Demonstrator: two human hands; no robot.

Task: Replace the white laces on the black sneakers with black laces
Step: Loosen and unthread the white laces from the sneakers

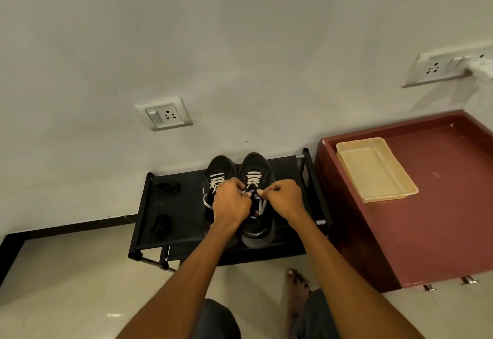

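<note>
Unlacing step: left hand [231, 202] and right hand [283, 196] apparently pinch the right sneaker [257, 194]'s white lace [253, 178]; next, draw it free.

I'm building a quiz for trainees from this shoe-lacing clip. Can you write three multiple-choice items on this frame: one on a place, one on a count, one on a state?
1. Where do the black sneakers stand?
A. on the black rack
B. in the beige tray
C. on the red cabinet

2. How many bundles of black laces lie on the rack?
A. none
B. two
C. four

3. What are the hands doing?
A. resting flat on the floor
B. lifting the tray
C. pinching the right sneaker's white lace

Answers:
1 A, both shoes sit on the rack's top.
2 B, one bundle lies behind the other, left of the shoes.
3 C, left hand and right hand pinch the white lace.
</note>
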